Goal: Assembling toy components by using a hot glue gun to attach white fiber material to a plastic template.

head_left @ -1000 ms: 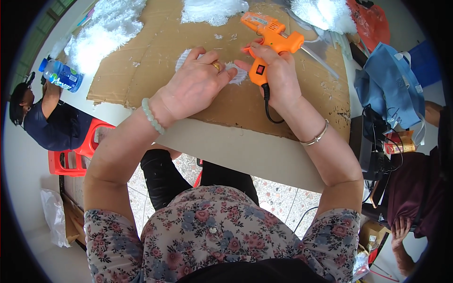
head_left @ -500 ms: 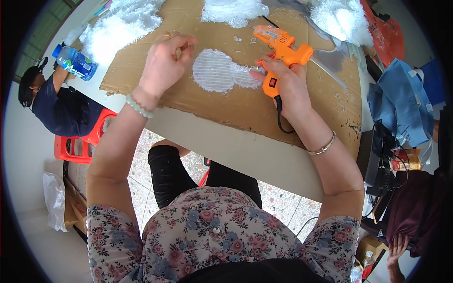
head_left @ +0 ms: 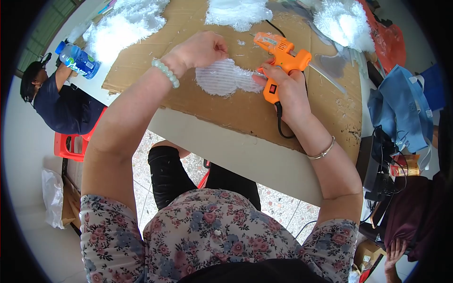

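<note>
My right hand (head_left: 291, 89) is wrapped round the handle of an orange hot glue gun (head_left: 286, 57), its nozzle pointing up and left. A clear glue stick (head_left: 329, 77) juts from the gun's back. Fingertips of that hand reach the narrow end of a white ribbed fabric piece (head_left: 215, 79) with fuzzy edges, round at its left. Over the top edge of this round part is my left hand (head_left: 200, 49). Its fingers are curled and pressed together; whatever they may pinch is too small or hidden to make out.
Cardboard (head_left: 165, 89) covers the white table (head_left: 226, 146). Fluffy white piles (head_left: 127, 28) and another white fuzzy piece (head_left: 236, 14) lie at the back. A blue-capped bottle (head_left: 80, 61) stands left, near a seated person (head_left: 61, 104). Blue cloth bags (head_left: 401, 104) hang at right.
My left hand has moved right, from beside the fabric piece to over its top edge. My right hand keeps the glue gun in nearly the same place.
</note>
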`<state>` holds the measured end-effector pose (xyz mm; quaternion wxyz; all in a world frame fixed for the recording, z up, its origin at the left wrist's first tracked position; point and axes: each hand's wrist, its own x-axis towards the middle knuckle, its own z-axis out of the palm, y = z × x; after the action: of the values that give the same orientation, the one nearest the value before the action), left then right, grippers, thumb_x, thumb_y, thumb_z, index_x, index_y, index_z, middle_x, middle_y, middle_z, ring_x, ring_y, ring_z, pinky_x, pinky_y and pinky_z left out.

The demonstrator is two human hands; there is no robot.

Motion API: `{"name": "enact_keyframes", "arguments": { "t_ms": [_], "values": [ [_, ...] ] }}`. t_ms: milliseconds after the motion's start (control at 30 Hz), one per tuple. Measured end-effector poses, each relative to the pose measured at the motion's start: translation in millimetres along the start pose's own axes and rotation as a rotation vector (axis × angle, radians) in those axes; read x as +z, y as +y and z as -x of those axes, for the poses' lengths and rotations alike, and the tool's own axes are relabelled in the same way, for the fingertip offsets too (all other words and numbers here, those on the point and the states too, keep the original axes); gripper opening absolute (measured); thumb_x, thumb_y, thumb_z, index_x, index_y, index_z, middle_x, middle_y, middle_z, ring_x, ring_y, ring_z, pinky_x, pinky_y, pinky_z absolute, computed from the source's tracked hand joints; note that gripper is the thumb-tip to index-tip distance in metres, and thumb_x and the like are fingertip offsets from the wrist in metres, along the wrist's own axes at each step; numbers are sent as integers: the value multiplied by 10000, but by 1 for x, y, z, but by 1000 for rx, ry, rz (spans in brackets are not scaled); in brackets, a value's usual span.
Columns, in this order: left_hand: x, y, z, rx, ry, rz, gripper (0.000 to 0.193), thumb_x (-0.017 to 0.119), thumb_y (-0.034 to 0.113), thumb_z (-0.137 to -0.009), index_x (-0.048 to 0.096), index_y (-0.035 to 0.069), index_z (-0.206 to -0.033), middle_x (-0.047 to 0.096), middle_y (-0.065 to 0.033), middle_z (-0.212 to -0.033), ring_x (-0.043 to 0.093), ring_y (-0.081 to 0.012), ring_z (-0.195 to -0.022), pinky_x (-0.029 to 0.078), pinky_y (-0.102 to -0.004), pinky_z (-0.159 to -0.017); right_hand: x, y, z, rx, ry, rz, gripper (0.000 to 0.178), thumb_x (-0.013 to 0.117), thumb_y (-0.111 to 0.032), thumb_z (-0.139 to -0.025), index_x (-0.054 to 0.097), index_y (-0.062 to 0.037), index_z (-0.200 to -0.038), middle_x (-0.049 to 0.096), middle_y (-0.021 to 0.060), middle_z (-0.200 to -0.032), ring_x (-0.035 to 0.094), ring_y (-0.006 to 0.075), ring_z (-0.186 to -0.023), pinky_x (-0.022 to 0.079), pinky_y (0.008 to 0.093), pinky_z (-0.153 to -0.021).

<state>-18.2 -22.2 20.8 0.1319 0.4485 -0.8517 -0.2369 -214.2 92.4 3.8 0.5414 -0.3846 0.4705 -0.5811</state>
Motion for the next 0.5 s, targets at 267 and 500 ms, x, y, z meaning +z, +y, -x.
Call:
{"name": "enact_keyframes", "arguments": {
  "t_ms": [267, 500],
  "values": [
    [6, -16, 2, 65, -15, 313, 224, 628, 194, -843, 669, 29, -988, 683, -89, -922, 627, -187, -853, 487, -303, -767, -1, 2, 0, -10, -4, 11, 143, 551, -65, -866, 529, 32, -970, 570, 85, -948, 596, 148, -872, 534, 306, -838],
    [-3, 13, -5, -78, -88, -11, 268, 613, 229, -844, 665, 8, -988, 666, -83, -895, 608, -167, -822, 475, -277, -759, -1, 3, 1, -15, -15, -3, 124, 545, -43, -866, 527, 19, -972, 565, 61, -931, 588, 134, -860, 531, 302, -834]
  ]
}}
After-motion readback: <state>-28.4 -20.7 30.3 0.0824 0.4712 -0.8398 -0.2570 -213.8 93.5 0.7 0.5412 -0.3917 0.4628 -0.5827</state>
